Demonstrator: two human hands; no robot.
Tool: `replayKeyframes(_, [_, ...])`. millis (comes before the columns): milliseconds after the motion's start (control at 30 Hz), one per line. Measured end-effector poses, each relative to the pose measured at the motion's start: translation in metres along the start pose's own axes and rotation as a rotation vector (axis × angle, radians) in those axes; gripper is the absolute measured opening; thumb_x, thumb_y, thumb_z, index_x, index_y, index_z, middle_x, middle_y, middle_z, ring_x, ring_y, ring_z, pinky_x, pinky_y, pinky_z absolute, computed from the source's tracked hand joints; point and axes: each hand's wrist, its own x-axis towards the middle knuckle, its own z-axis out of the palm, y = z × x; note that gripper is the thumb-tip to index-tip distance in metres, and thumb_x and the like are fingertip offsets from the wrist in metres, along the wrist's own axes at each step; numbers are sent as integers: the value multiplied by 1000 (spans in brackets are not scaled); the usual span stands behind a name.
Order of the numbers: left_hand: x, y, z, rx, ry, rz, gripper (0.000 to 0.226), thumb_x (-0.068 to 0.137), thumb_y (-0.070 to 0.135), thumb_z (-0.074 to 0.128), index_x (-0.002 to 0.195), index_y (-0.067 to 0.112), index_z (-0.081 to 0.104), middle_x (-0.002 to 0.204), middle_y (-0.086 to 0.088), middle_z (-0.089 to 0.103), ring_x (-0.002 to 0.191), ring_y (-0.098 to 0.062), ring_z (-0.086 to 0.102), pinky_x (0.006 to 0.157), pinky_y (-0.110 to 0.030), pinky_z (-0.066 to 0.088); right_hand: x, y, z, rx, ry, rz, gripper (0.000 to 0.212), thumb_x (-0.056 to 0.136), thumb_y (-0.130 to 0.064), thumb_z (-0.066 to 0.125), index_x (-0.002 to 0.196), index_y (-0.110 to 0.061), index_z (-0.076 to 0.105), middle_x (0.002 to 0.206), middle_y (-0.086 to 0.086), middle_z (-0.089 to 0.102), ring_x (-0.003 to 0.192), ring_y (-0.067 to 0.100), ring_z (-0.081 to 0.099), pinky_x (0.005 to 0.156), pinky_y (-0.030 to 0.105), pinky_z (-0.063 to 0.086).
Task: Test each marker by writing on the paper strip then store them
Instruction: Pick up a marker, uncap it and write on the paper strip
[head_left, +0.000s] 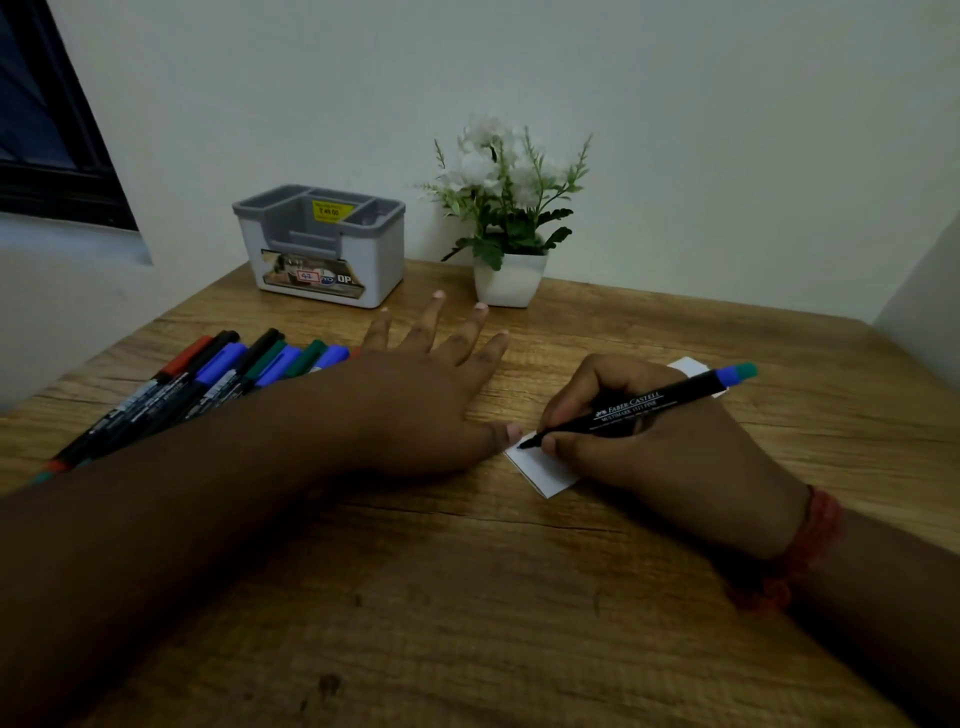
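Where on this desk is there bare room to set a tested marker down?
Bare wood runs along the near edge of the desk and right of the right hand. Crowded: far left, where the marker pile lies, and the middle, with the left hand and paper strip.

Bare forearms, no sleeves, red thread band (810, 545) around the right wrist
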Motion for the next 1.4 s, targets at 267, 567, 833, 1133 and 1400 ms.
replayKeyframes(267, [-1, 0, -1, -8, 2, 1, 87, 82, 80, 14, 147, 36, -23, 153, 5, -37, 139, -24, -36, 114, -61, -10, 1, 0, 2, -22, -6, 31, 6, 79, -20, 77, 81, -20, 72, 89, -6, 75, 83, 4, 70, 78, 32, 60])
replayKeyframes(567, [2, -2, -1, -22, 14, 5, 89, 79, 82, 14, 146, 38, -25, 152, 6, -39, 139, -24, -37, 114, -61, -9, 2, -1, 0, 8, -13, 30, 5, 78, -15, 75, 79, -17, 71, 87, -3, 75, 83, 7, 70, 77, 32, 59])
replayKeyframes(833, [2, -1, -1, -12, 16, 3, 90, 78, 82, 13, 146, 38, -25, 152, 5, -38, 139, -25, -37, 114, -61, -10, 3, 0, 1, 7, 4, 33, 6, 79, -13, 76, 79, -13, 70, 86, -1, 75, 82, 8, 70, 74, 30, 59])
replayKeyframes(1133, [3, -2, -3, -8, 11, 5, 90, 79, 81, 16, 147, 37, -25, 152, 5, -39, 139, -25, -36, 114, -62, -9, 3, 0, 1, 11, 12, 42, 7, 80, -10, 75, 79, -13, 69, 85, -1, 75, 81, 10, 70, 71, 26, 58])
replayKeyframes(1400, [3, -2, -1, -7, 23, 6, 90, 79, 82, 16, 146, 38, -25, 152, 5, -38, 139, -25, -36, 114, -62, -9, 3, -1, 3, -3, 34, 35, 6, 79, -11, 75, 78, -14, 69, 84, -2, 75, 79, 7, 69, 70, 25, 58])
